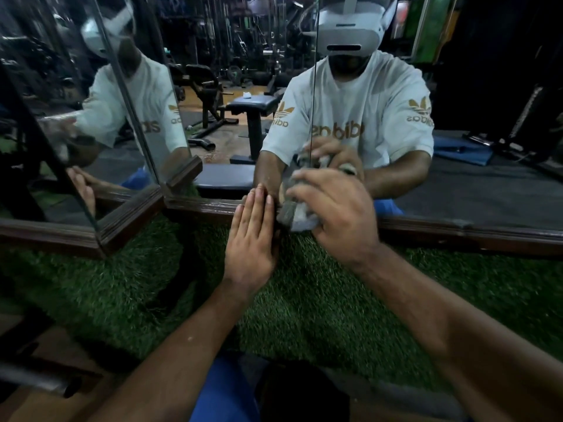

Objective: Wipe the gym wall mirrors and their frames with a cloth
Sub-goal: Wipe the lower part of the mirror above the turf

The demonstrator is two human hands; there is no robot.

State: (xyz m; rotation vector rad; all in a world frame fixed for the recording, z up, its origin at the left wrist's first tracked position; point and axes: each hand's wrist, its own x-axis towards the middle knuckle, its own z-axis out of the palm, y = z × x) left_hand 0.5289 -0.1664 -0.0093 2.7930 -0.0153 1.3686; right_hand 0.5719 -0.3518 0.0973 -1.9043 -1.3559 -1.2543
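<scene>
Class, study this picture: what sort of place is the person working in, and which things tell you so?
Most likely a gym. The wall mirror in its wooden frame reflects a padded bench and racks of weight machines, and green artificial turf lies below the frame.

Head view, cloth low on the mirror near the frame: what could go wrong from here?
1. The left hand lies flat with bare fingertips on the mirror, so it may leave prints on the glass.
2. The right hand holds the cloth bunched, so little of it touches; the wooden frame below could be skipped.
3. A vertical seam between panes runs above the cloth; dirt along it may be missed.
</scene>
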